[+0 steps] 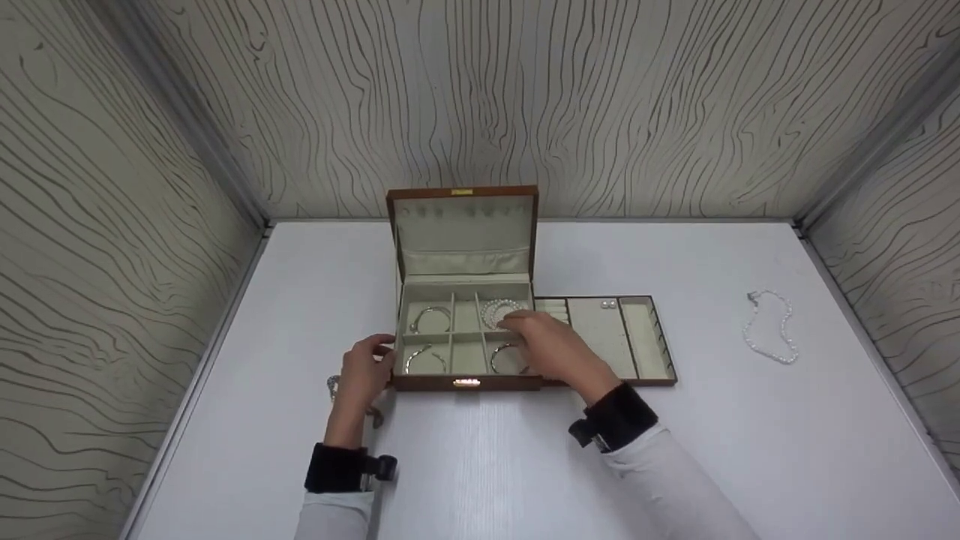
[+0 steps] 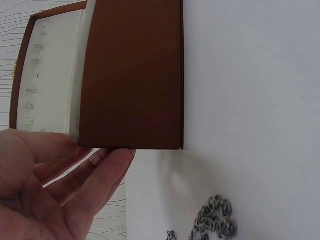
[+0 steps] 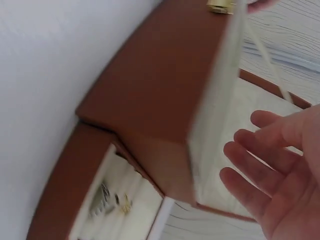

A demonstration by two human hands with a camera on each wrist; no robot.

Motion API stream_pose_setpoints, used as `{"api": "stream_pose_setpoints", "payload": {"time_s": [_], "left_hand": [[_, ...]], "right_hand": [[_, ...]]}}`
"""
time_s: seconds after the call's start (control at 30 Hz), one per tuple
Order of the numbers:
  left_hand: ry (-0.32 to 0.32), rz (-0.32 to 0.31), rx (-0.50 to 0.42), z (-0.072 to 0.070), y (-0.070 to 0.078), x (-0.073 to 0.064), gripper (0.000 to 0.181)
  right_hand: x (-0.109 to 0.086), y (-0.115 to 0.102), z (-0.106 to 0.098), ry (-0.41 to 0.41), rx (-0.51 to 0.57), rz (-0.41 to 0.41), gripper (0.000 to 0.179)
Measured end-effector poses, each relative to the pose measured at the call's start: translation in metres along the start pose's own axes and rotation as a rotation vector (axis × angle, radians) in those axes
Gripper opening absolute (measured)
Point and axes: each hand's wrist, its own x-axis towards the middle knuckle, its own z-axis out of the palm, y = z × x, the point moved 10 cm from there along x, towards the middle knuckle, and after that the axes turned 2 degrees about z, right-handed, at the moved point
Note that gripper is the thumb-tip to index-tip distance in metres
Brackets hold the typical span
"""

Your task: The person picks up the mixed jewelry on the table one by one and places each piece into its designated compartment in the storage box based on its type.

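A brown jewelry box [image 1: 467,354] stands with its lid [image 1: 461,232] raised, its inside split into compartments. My left hand [image 1: 367,369] rests against the box's left side; in the left wrist view its fingertips meet the brown side wall [image 2: 132,75]. Over the right-hand compartments is my right hand [image 1: 551,346], fingers loosely bent and holding nothing. Beside its fingertips a pearl bracelet [image 1: 491,309] lies in the back right compartment. A bangle [image 1: 495,356] in the front right one is partly hidden by that hand. Two more bangles lie in the left compartments.
From the box's right side extends a drawer [image 1: 630,341] with pearl earrings [image 1: 608,304] and rings [image 3: 125,204]. A pearl necklace [image 1: 787,330] lies farther right on the white table [image 1: 720,450]. A metal chain [image 2: 215,217] lies left of the box, partly behind the left arm.
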Motion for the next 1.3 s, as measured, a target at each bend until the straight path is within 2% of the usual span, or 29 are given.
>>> {"api": "stream_pose_setpoints", "payload": {"time_s": [0.1,0.23,0.43,0.63,0.7,0.77,0.93,1.07,1.3], "left_hand": [[0.005,0.011,0.005,0.0,0.001,0.0,0.028],[-0.002,0.0,0.006,0.001,0.0,0.0,0.028],[-0.012,-0.028,-0.002,0.001,-0.001,-0.001,0.029],[-0.009,-0.026,-0.003,-0.001,-0.003,-0.001,0.03],[-0.011,-0.033,-0.007,-0.002,-0.004,0.0,0.03],[-0.014,-0.047,-0.012,-0.002,-0.006,0.0,0.03],[-0.019,-0.053,-0.012,-0.002,-0.008,-0.001,0.03],[-0.015,-0.047,-0.003,-0.003,-0.006,-0.001,0.03],[-0.018,-0.031,-0.005,0.0,-0.002,-0.001,0.03]], "right_hand": [[-0.017,0.012,-0.02,0.066,0.003,0.039,0.037],[-0.044,0.042,-0.048,0.178,-0.027,0.142,0.034],[-0.091,0.105,-0.086,0.343,-0.025,0.353,0.034],[-0.133,0.171,-0.106,0.425,-0.008,0.53,0.038],[-0.143,0.196,-0.103,0.408,-0.005,0.585,0.042],[-0.152,0.222,-0.096,0.358,0.008,0.653,0.05],[-0.175,0.274,-0.074,0.163,0.038,0.775,0.073],[-0.187,0.291,-0.067,0.057,0.052,0.808,0.084],[-0.195,0.303,-0.071,0.008,0.059,0.837,0.089]]}}
